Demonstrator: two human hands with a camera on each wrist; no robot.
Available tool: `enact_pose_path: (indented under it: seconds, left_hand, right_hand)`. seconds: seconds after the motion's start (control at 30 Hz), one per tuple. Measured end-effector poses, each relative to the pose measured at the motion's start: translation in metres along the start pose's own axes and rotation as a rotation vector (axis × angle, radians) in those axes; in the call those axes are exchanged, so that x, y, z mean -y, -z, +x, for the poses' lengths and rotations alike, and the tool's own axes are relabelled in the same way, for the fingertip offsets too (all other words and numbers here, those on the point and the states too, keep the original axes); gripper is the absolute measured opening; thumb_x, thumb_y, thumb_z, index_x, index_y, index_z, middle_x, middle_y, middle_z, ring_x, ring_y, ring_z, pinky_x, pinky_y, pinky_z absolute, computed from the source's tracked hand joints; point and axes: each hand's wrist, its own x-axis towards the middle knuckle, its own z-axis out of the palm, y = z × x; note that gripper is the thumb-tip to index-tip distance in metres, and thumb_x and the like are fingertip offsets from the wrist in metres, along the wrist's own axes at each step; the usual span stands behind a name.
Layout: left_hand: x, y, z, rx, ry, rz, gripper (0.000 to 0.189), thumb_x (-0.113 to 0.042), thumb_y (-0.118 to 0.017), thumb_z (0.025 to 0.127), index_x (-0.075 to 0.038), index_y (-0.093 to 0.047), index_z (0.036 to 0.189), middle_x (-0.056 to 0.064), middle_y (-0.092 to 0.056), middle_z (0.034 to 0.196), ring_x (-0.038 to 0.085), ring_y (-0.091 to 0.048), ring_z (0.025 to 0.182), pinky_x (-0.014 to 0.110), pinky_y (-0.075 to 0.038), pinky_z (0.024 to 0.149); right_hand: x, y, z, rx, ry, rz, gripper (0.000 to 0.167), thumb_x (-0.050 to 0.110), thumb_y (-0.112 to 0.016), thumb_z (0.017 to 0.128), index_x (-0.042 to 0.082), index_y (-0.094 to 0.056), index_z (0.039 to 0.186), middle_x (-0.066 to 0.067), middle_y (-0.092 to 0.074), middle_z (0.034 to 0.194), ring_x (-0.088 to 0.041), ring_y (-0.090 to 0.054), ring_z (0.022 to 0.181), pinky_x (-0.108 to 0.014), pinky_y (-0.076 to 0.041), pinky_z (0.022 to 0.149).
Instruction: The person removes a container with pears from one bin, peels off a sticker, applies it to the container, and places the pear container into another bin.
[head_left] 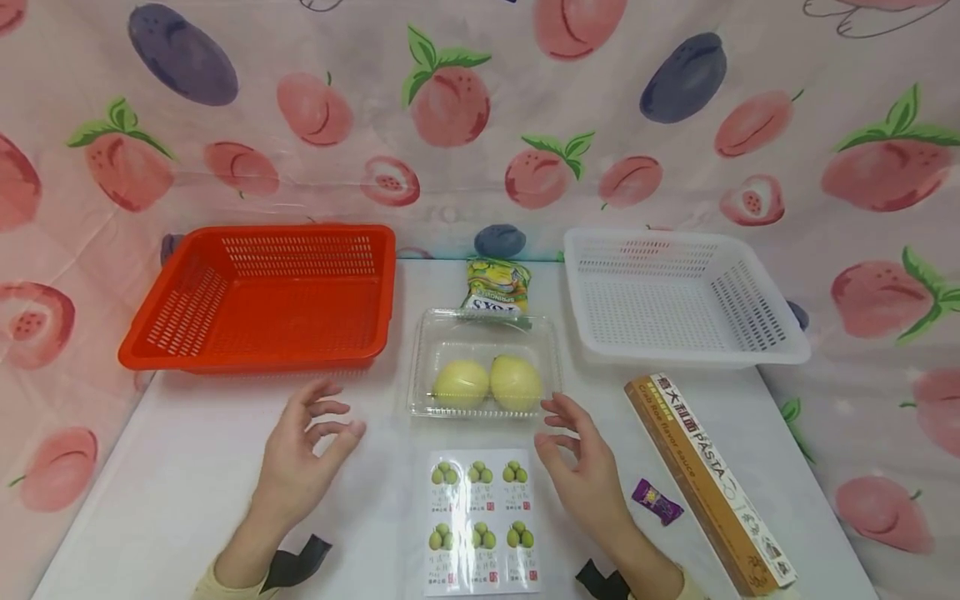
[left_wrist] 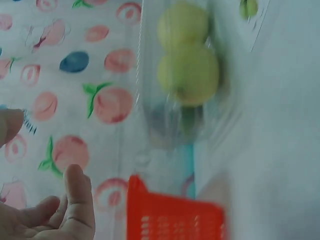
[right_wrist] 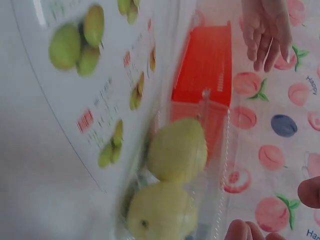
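Observation:
A clear plastic box (head_left: 486, 329) stands mid-table, holding two yellow-green pears (head_left: 516, 383), which also show as pears (left_wrist: 190, 75) in the left wrist view. My left hand (head_left: 303, 462) is held left of the box, fingers loosely bent and holding nothing. At the box's near right corner is my right hand (head_left: 585, 475), its fingers relaxed around nothing; whether a fingertip touches the corner I cannot tell. Between the hands lies a sticker sheet (head_left: 462, 521) printed with green fruit. In the right wrist view the pears (right_wrist: 177, 150) sit beside the sheet (right_wrist: 60, 100).
An orange-red basket (head_left: 307, 312) stands back left, a white basket (head_left: 660, 312) back right. Behind the box lies a yellow-green packet (head_left: 498, 279). To the right are a long pasta box (head_left: 705, 479) and a small purple wrapped sweet (head_left: 657, 501). Fruit-patterned cloth (head_left: 450, 183) hangs behind.

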Motion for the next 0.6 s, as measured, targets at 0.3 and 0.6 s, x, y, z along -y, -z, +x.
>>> enact_pose_path:
  seconds: [0.3,0.6]
  left_hand:
    - [0.005,-0.031,-0.016,0.368,0.155,0.038,0.047,-0.034,-0.078,0.085,-0.008,-0.061,0.121,0.004,-0.065,0.106,0.007,-0.063,0.082,0.028,-0.055,0.076]
    - [0.014,-0.056,-0.013,0.525,0.094,0.205,0.038,-0.020,-0.081,0.081,-0.008,-0.066,0.114,-0.005,-0.059,0.089,0.006,-0.056,0.076,0.026,-0.050,0.070]
  right_hand:
    - [-0.017,-0.021,-0.017,0.130,-0.048,0.187,0.062,0.002,-0.071,0.088,0.007,-0.041,0.142,-0.012,-0.055,0.131,-0.035,-0.054,0.113,-0.032,-0.050,0.091]
    - [-0.031,-0.036,-0.026,0.208,-0.188,0.289,0.065,0.005,-0.072,0.088,0.010,-0.039,0.144,-0.013,-0.055,0.131,-0.029,-0.054,0.113,-0.033,-0.050,0.091]
